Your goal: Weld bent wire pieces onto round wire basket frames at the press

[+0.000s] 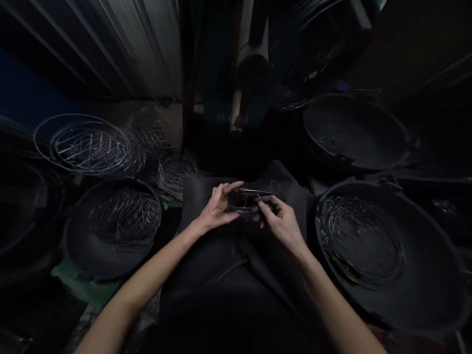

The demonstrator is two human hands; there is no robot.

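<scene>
Both my hands meet over a dark cloth (pixel 236 265) that lies across my lap. Between them is a small wire frame (pixel 248 200), a thin metal ring with cross wires. My left hand (pixel 217 209) grips its left side with the fingers curled over the top. My right hand (pixel 278 220) pinches the frame's right part between thumb and fingers. The light is very dim, so the frame's fine detail is hard to read.
A black basin (pixel 435 305) at the right holds several loose wire rings (pixel 363 243). Another dark basin (pixel 73 246) at the left holds wire grids. A stack of round wire racks (pixel 86 145) lies at back left. A further basin (pixel 356 132) sits at back right. Corrugated metal stands behind.
</scene>
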